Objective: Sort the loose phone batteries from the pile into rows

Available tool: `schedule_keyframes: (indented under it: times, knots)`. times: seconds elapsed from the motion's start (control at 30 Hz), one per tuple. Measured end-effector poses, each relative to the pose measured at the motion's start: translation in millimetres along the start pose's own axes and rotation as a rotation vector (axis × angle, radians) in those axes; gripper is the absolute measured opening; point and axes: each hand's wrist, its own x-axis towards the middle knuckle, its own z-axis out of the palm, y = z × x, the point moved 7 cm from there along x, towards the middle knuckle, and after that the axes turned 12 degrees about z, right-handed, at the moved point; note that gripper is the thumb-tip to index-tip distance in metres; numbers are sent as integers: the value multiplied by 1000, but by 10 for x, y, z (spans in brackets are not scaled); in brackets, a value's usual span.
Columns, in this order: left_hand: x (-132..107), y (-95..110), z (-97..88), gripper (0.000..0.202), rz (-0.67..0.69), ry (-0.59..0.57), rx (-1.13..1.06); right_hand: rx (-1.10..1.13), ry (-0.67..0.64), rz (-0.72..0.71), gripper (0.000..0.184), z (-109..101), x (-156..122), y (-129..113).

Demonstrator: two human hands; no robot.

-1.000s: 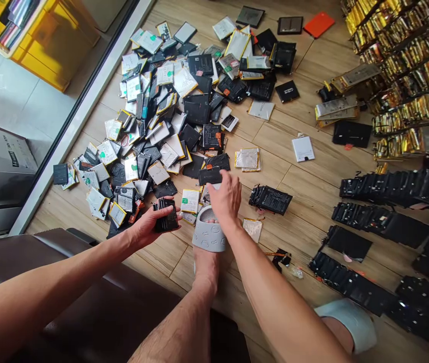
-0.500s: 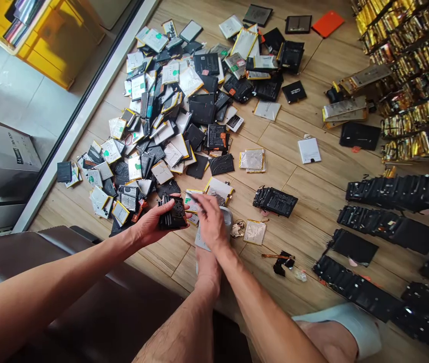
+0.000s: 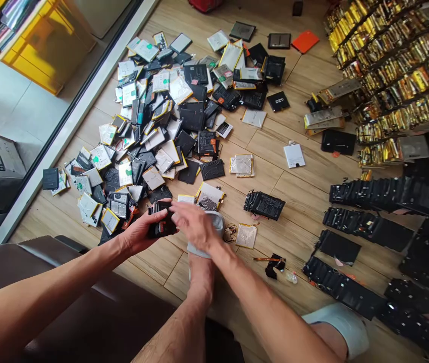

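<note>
Clamping a stack of black phone batteries point(image 3: 160, 220) in your left grip point(image 3: 138, 233), you hold your right grip point(image 3: 195, 225) open just beside it, over your grey slipper point(image 3: 217, 221), with a heap of loose batteries point(image 3: 150, 121) just ahead on the wooden floor point(image 3: 305, 179).
</note>
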Motion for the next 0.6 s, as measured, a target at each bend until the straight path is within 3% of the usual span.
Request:
schedule_keyframes:
  times: [0.07, 0.13, 0.23, 0.3, 0.4, 0.47, 0.6]
  knots:
    - [6, 10, -13, 45, 9, -22, 34, -58, 230, 186, 34, -385, 321, 294]
    - [-2, -8, -18, 47, -12, -21, 47, -180, 459, 368, 43, -737, 596, 564]
    - [-26, -55, 0, 48, -57, -11, 47, -309, 581, 491, 64, -965, 895, 801]
    - [-37, -84, 11, 46, -85, 2, 44, -326, 581, 513, 60, -984, 975, 880]
    - [-36, -90, 6, 45, -97, 18, 46, -162, 520, 526, 37, -944, 904, 949]
    - [-26, -67, -4, 46, -80, 17, 55, 101, 459, 514, 26, -895, 762, 963]
    - [-11, -32, -10, 46, -57, 12, 54, 724, 318, 499, 37, -714, 385, 902]
